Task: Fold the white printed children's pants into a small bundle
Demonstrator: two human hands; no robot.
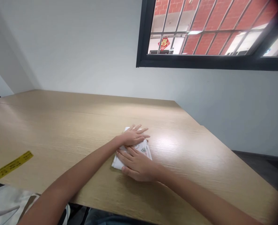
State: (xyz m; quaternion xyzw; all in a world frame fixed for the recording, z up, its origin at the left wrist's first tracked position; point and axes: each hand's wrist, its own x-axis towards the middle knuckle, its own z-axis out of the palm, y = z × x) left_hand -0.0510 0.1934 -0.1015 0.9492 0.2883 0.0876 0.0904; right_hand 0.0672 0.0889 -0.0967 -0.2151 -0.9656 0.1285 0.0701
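Note:
A folded white cloth [143, 149] with a small printed pattern lies flat on the wooden table [82, 131]. My left hand [134, 135] rests palm down across its far part, fingers spread and pointing right. Nearer to me, my right hand [137, 163] lies flat over the near part of the cloth, fingers stretched toward the upper left. Both hands press on the cloth from above, and neither is wrapped around it. Much of the cloth is hidden under the hands.
A strip of yellow tape with dark print [11, 167] runs along the table at the left. A white bag [10, 200] sits below the table's front edge. Behind stand a pale wall [82, 47] and a dark-framed window [140, 37] with bars.

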